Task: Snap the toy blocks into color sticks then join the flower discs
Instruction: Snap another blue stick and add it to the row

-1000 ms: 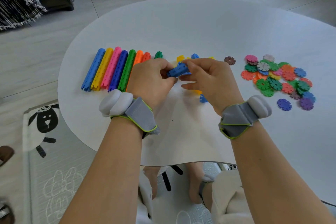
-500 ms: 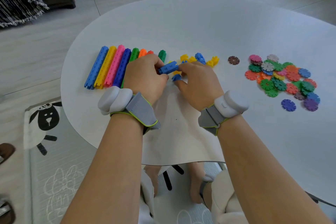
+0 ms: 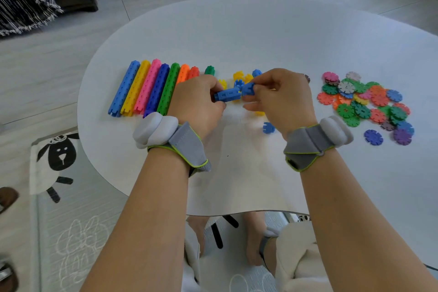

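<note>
While left hand (image 3: 196,102) grips the short blue stick (image 3: 227,96) above the desk (image 3: 237,38), right hand (image 3: 282,97) pinches a loose blue block (image 3: 248,89) at its end. Risk: a skewed press could pop the block from the fingers (image 3: 263,86).

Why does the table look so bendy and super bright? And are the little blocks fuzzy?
Head view: the wide-angle lens curves the table edge; strong light washes out its white top, leaving only faint shadows under the left hand and right hand; the blue blocks they hold look slightly soft, and so do the flower discs.
</note>
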The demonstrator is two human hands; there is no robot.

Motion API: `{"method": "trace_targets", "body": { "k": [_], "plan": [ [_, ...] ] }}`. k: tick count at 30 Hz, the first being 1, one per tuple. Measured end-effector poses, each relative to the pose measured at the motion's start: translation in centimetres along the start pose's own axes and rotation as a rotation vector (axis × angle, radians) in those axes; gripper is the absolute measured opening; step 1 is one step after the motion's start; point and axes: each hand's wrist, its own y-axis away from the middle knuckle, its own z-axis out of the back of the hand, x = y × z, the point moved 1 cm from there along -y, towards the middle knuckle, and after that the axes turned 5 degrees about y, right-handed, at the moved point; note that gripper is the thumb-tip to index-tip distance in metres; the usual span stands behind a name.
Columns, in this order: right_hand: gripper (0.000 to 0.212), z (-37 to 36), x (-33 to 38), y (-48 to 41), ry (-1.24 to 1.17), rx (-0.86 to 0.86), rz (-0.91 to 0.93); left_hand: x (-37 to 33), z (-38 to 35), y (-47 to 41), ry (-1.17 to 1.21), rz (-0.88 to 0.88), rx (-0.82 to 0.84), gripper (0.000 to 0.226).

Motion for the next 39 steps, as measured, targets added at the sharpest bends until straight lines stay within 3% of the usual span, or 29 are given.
{"method": "trace_targets", "body": {
  "k": [6, 18, 26, 29, 39],
  "plan": [
    [0.02, 1.2, 0.1, 0.4, -0.238, 0.176, -0.084, -0.2, 0.0, 0.0, 0.035, -0.017, -0.022, 0.017],
    [0.025, 1.5, 0.0, 0.5, -0.294, 0.174, -0.053, -0.5, 0.2, 0.5, 0.179, -0.021, 0.023, 0.018],
    [0.026, 1.5, 0.2, 0.7, -0.351, 0.248, -0.071, -0.5, 0.3, 0.6, 0.148, -0.029, 0.026, 0.019],
    [0.014, 1.5, 0.1, 0.8, -0.312, 0.262, -0.032, -0.6, 0.4, 0.5, 0.102, -0.049, 0.019, 0.018],
    [0.01, 1.4, 0.0, 1.2, -0.073, 0.237, 0.049, -0.8, -0.1, 0.5, -0.014, -0.169, 0.149, 0.022]
  ]
}}
